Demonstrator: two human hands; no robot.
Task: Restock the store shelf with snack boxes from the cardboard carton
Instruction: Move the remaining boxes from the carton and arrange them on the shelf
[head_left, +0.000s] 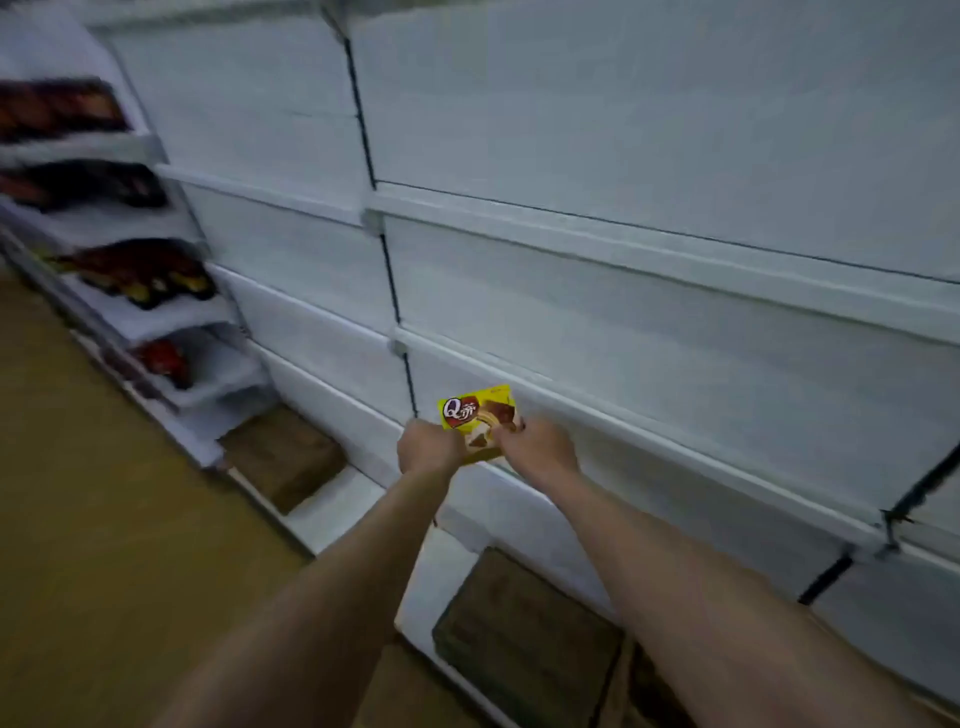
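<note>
We see the white shelving (649, 291) filling the space beyond and above our hands, its long shelf edges running down to the right. The tan floor (78, 519) lies off to the left of our left arm. Far to the upper left of our hands, 4 short shelves carry dark, blurred packaged goods (140, 275); we cannot tell what they are. Below our right forearm sits a brown cardboard carton (524, 639) on the bottom shelf, and a second brown carton (283, 457) sits on the same low level just left of our left hand.

Both our arms reach forward. Our left hand (428, 447) is clenched around the lower left corner of the snack box (480, 415), and our right hand (540, 447) grips its lower right corner, thumb on the front face. The snack box, yellow with a brown cake picture, is held upright between our 2 hands, front face toward us, close against the front of a low shelf edge; whether it touches the shelf we cannot tell
</note>
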